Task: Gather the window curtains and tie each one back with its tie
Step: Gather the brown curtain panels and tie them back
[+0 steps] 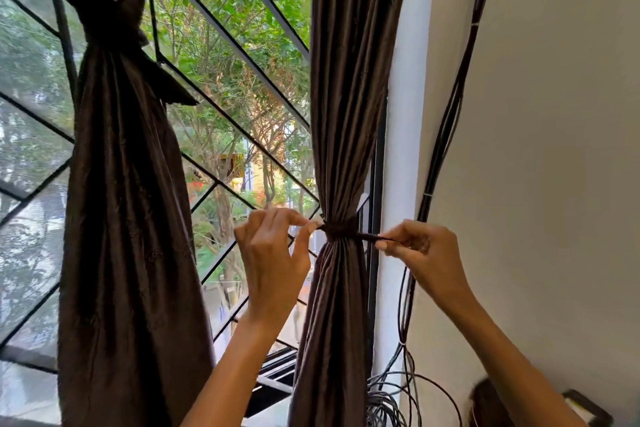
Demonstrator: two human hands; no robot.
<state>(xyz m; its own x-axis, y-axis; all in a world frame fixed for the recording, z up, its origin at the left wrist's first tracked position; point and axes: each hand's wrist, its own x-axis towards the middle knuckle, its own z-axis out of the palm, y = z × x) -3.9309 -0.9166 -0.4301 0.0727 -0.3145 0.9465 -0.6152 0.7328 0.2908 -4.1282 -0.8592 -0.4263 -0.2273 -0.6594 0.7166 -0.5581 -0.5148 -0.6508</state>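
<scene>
The right curtain (pixel 346 114) hung gathered beside the white wall (pixel 554 114), its tie (pixel 341 229) wrapped round it. The left hand (pixel 273 253) pinched one tie end, the right hand (pixel 419 250) the other. At left, a tied curtain (pixel 128 218) hung before the barred window (pixel 235 45). Cables (pixel 446 121) ran down the wall.

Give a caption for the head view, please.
Both hands, left hand and right hand, pull the tie around the right curtain.
</scene>
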